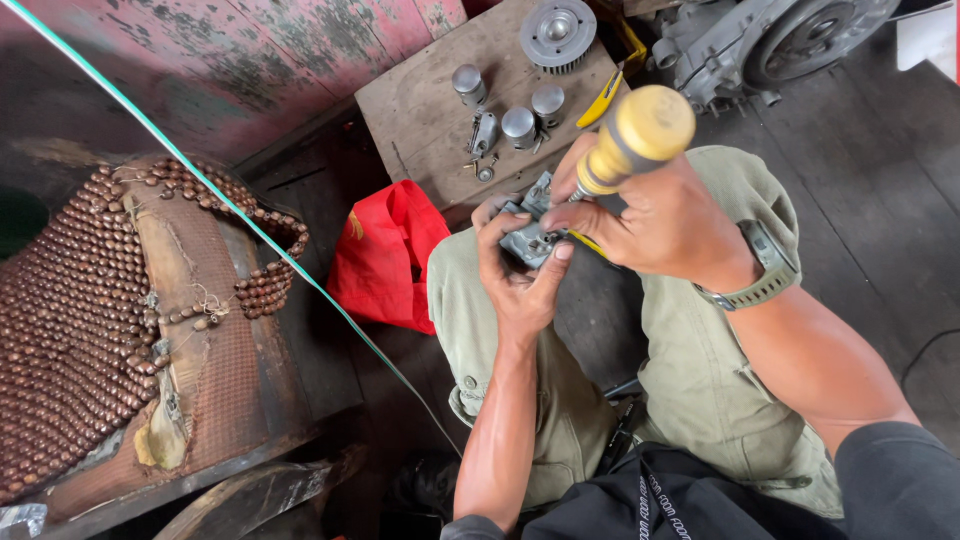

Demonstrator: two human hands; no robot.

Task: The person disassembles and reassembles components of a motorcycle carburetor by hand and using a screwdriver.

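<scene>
A red bag [385, 255] — soft plastic, crumpled, with a small yellow mark on its side — slumps on the floor between the person's left knee and a low wooden board [430, 110]. A thin green cord [230, 205] runs slantwise across the view in front of it.

The board is bare, worn wood. On it stand three short metal cylinders [518, 125], a toothed round part [557, 33] at the far edge, and a few small screws and bits near the front. A yellow-handled tool [603, 100] lies at its right side. The floor [880, 180] is dark planks; behind the board rises a wall of peeling pink and green paint. To the left sits a seat covered in brown wooden beads [70, 330], its padding torn. A grey engine casing [770, 40] rests at top right.

The part [530, 238] is a small grey metal block, dull and grimy, held above the lap between the knees. The left hand [520, 275] is wrapped round it from below, thumb pressed on its near side. The right hand [660, 225], a watch [765, 270] on its wrist, grips a screwdriver [625, 140] with a yellow handle — its tip is down on the part. The two hands touch at the part.
</scene>
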